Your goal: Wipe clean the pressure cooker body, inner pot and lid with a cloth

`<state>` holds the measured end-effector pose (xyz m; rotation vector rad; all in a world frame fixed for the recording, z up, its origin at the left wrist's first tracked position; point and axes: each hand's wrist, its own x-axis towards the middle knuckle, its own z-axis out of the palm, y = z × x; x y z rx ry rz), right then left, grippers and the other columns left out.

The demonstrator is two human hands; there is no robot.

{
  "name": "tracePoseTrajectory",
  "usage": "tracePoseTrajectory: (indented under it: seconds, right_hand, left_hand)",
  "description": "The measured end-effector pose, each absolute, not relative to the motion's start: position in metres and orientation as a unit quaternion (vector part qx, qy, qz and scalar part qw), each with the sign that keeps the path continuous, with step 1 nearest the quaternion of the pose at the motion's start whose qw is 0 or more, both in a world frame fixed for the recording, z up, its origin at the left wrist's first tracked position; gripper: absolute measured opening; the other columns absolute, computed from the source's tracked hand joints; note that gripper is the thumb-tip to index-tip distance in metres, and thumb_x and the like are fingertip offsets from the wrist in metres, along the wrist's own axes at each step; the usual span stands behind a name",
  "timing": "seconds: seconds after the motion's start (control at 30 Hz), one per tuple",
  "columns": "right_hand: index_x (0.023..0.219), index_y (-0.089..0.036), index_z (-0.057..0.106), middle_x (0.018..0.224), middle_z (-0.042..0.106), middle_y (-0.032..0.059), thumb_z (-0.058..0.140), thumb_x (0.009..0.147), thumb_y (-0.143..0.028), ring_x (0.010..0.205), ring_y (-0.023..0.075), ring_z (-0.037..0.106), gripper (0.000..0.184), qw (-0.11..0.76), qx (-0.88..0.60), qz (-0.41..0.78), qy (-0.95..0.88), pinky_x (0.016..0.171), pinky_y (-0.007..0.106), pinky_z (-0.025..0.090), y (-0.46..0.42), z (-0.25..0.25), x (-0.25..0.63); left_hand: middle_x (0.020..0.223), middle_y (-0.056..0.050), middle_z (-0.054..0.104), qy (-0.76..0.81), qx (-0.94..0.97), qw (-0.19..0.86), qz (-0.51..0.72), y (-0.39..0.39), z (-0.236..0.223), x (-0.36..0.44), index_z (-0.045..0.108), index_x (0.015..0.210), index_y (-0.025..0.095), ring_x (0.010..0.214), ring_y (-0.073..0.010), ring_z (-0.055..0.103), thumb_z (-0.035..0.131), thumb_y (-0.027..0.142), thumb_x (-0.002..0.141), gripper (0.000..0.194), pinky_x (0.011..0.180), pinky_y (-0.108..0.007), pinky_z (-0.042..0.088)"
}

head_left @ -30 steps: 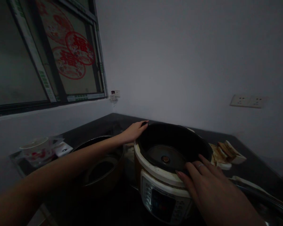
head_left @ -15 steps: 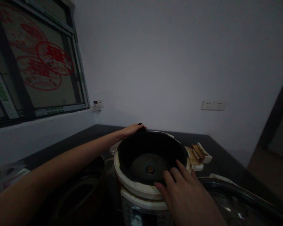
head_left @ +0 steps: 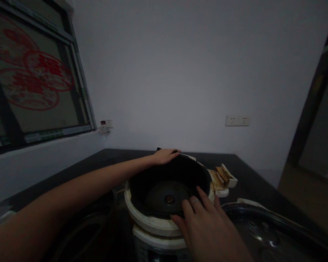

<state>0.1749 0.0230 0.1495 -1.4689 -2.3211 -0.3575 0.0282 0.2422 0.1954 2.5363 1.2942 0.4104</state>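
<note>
An electric pressure cooker (head_left: 153,222) with a stained white rim stands lidless in front of me, its dark interior exposed. A small round copper-coloured disc (head_left: 169,199) shows at the centre of its floor. My left hand (head_left: 166,156) reaches across to the far rim, fingers closed around a small black thing (head_left: 175,151) whose kind I cannot make out. At the near right, my right hand (head_left: 205,218), with a ring on one finger, grips the cooker's edge. Its fingers bend over the inside and its thumb lies on the front rim.
Left of the cooker sits a dark pot (head_left: 113,207), partly under my left forearm. A glass lid (head_left: 262,233) lies at the right. The stained hinge piece (head_left: 221,178) juts from the cooker's right side. Dark countertop (head_left: 251,178) meets a wall with sockets (head_left: 237,120).
My left hand has slid rightward along the far rim. My right hand keeps its grip at the near right. The whole view has shifted slightly.
</note>
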Motion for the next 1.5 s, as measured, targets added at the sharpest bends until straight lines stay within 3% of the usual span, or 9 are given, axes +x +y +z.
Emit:
tracePoseTrajectory:
  seconds: [0.17,0.27,0.37,0.57,0.67,0.9,1.3,1.5]
  right_hand:
    - [0.099,-0.015,0.069,0.105,0.069,0.0168,0.045,0.093,-0.032,0.122,0.0412,0.049,0.03,0.137,-0.549,-0.064,-0.822,0.093,0.065,0.04,0.014,0.171,0.169]
    - [0.104,-0.014,0.068,0.113,0.066,0.0177,0.045,0.093,-0.031,0.126,0.0417,0.043,0.03,0.095,-0.578,-0.008,-0.811,0.097,0.066,0.036,0.011,0.187,0.163]
    - [0.109,-0.014,0.066,0.119,0.063,0.0173,0.043,0.094,-0.03,0.13,0.0403,0.039,0.032,0.081,-0.589,0.02,-0.804,0.101,0.065,0.032,0.009,0.193,0.161]
    - [0.108,-0.014,0.066,0.119,0.063,0.0166,0.041,0.095,-0.031,0.129,0.0399,0.04,0.033,0.086,-0.584,0.014,-0.807,0.101,0.065,0.031,0.007,0.19,0.162]
    - [0.107,-0.014,0.066,0.116,0.065,0.0161,0.039,0.095,-0.03,0.127,0.0397,0.042,0.033,0.093,-0.581,0.002,-0.809,0.1,0.065,0.032,0.008,0.188,0.162]
    - [0.108,-0.015,0.066,0.116,0.064,0.0166,0.039,0.095,-0.028,0.127,0.0403,0.043,0.032,0.092,-0.575,-0.004,-0.813,0.098,0.065,0.033,0.007,0.187,0.163]
    - [0.105,-0.014,0.067,0.112,0.065,0.0181,0.04,0.094,-0.031,0.121,0.04,0.048,0.033,0.091,-0.578,0.013,-0.811,0.097,0.067,0.032,0.008,0.191,0.161]
    - [0.103,-0.014,0.068,0.108,0.067,0.0168,0.043,0.093,-0.032,0.115,0.0375,0.052,0.031,0.121,-0.575,0.01,-0.809,0.096,0.065,0.034,0.008,0.19,0.162]
  left_hand:
    - [0.135,-0.004,0.055,0.37,0.907,0.154,0.13,0.239,0.203,0.079,0.05,0.131,0.02,0.125,-0.0179,0.048,0.03,0.041,0.095,0.047,0.105,-0.028,0.031]
    - [0.127,-0.004,0.062,0.297,0.93,0.174,0.129,0.239,0.203,0.093,0.051,0.13,0.021,0.12,-0.0175,0.052,0.032,0.04,0.095,0.045,0.102,-0.028,0.035]
    - [0.13,-0.007,0.058,0.242,0.95,0.144,0.135,0.242,0.197,0.089,0.054,0.126,0.021,0.12,-0.0184,0.051,0.035,0.037,0.095,0.04,0.104,-0.03,0.033]
    - [0.117,-0.013,0.054,0.34,0.926,-0.013,0.164,0.249,0.184,0.048,0.059,0.123,0.019,0.113,-0.0237,0.047,0.044,0.032,0.092,0.037,0.102,-0.038,0.032]
    - [0.114,-0.012,0.058,0.366,0.918,0.022,0.148,0.252,0.188,0.022,0.058,0.123,0.018,0.108,-0.0218,0.052,0.041,0.031,0.092,0.038,0.098,-0.034,0.036]
    - [0.104,-0.01,0.066,0.423,0.888,0.053,0.173,0.249,0.196,-0.009,0.064,0.103,0.017,0.097,-0.0224,0.059,0.036,0.041,0.091,0.039,0.09,-0.031,0.041]
    - [0.098,-0.012,0.07,0.393,0.903,0.062,0.161,0.232,0.195,0.088,0.065,0.096,0.016,0.09,-0.0244,0.062,0.029,0.045,0.093,0.046,0.084,-0.033,0.044]
    - [0.11,-0.014,0.065,0.35,0.923,0.043,0.152,0.222,0.195,0.087,0.061,0.103,0.016,0.102,-0.0263,0.059,0.034,0.041,0.092,0.039,0.091,-0.035,0.041]
